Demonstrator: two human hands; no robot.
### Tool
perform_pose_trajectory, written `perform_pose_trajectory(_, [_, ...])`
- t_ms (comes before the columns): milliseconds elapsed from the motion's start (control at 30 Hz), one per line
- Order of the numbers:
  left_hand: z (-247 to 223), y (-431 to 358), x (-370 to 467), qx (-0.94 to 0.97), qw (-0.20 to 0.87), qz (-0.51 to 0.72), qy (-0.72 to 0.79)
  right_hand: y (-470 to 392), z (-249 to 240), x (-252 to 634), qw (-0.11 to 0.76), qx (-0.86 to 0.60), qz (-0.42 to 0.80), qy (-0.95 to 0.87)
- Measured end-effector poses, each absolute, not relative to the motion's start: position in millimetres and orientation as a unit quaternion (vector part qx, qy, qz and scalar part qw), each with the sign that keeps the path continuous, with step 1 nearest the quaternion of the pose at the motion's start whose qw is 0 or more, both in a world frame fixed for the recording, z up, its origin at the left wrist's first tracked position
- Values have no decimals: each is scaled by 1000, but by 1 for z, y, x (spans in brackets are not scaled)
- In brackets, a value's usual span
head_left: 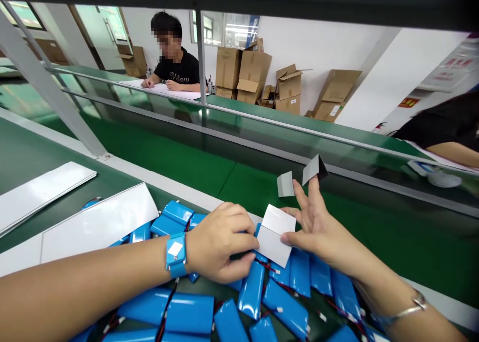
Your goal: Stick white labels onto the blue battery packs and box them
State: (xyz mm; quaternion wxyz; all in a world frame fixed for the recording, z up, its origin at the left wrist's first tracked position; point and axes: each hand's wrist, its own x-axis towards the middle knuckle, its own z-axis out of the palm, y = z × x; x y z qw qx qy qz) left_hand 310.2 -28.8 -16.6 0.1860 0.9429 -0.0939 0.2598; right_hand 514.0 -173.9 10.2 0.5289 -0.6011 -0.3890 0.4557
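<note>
My right hand (pixel 312 222) pinches a white folded card (pixel 275 240) between thumb and a finger. Two small grey pieces, one (pixel 286 184) and another (pixel 311 169), stick to its raised fingertips. My left hand (pixel 224 242), with a blue band (pixel 175 255) at the wrist, is curled at the card's left edge; whether its fingers grip the card or a blue pack behind it is hidden. Beneath both hands lie several blue wrapped packs (pixel 190 313) with red and black wires and white plugs.
White sheets (pixel 101 215) lie at the left, partly over blue packs. A metal frame post (pixel 71 78) and rails cross beyond the table. Across the green belt (pixel 187 157) sit a person (pixel 175 68), cardboard boxes (pixel 252 68) and another person's arm (pixel 456 152).
</note>
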Motion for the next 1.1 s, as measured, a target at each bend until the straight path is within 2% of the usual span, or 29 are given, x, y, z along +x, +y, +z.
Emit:
perform_pose_trajectory(267, [-26,-30,313,974,109,171,-101,-168,3,513,488,-650,401,-421])
perform_pose_trajectory(467, [-29,-29,314,974,109,172,-98,-172,27,529,533,-651,322,-435])
perform_pose_trajectory(700, [-15,-34,311,940,132,262,-173,-192,20,512,520,-630,386,-427])
perform_pose_trajectory(1100, [-28,-48,320,952,144,176,-203,-202,6,506,538,-625,380,-420])
